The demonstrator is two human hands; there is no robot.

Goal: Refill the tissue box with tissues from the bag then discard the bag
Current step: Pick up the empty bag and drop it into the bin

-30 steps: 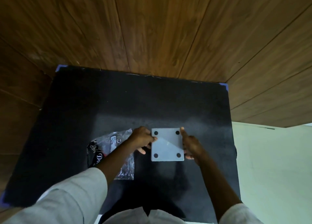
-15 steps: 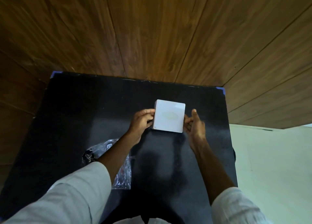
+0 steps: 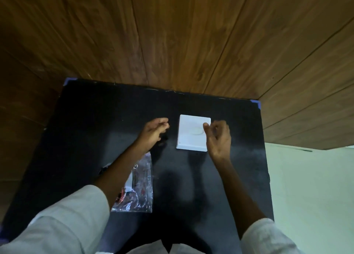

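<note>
Closest to the person, the see-through plastic bag (image 3: 138, 186) lies flat on the black desk (image 3: 76, 138), partly under the left arm. Farther out, the left hand (image 3: 153, 134) is open and holds nothing. The white tissue box (image 3: 191, 133) sits on the desk between both hands (a small gap on the left side). The right hand (image 3: 219, 138) is open too, its fingertips over the box's right edge; no grip closes on it.
</note>
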